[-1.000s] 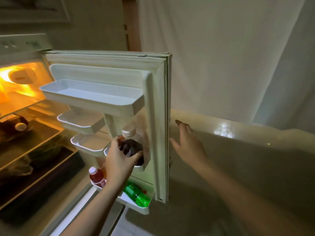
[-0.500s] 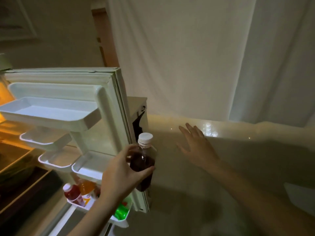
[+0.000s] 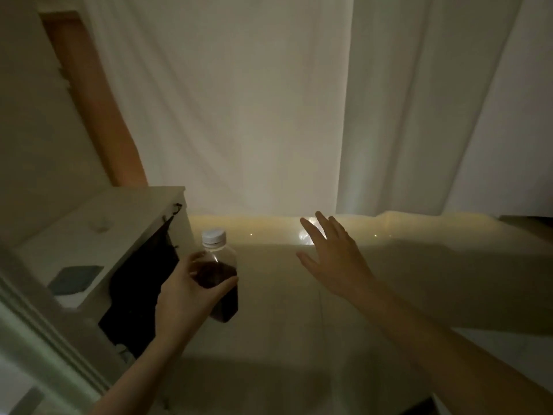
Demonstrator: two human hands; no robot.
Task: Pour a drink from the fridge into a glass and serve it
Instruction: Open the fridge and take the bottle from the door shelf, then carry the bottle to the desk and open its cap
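Holding the bottle [image 3: 220, 275] upright in the left hand [image 3: 191, 290], fingers clamped round its dark lower half, white cap [image 3: 213, 236] on.

Hanging free with nothing under it; right hand [image 3: 332, 260] spread wide and empty, well to the right of the bottle, offering no support. Likely slipping if chilled and wet, or knocking the white cabinet [image 3: 98, 235] just left of the gripping hand in this dim light. No glass visible anywhere.
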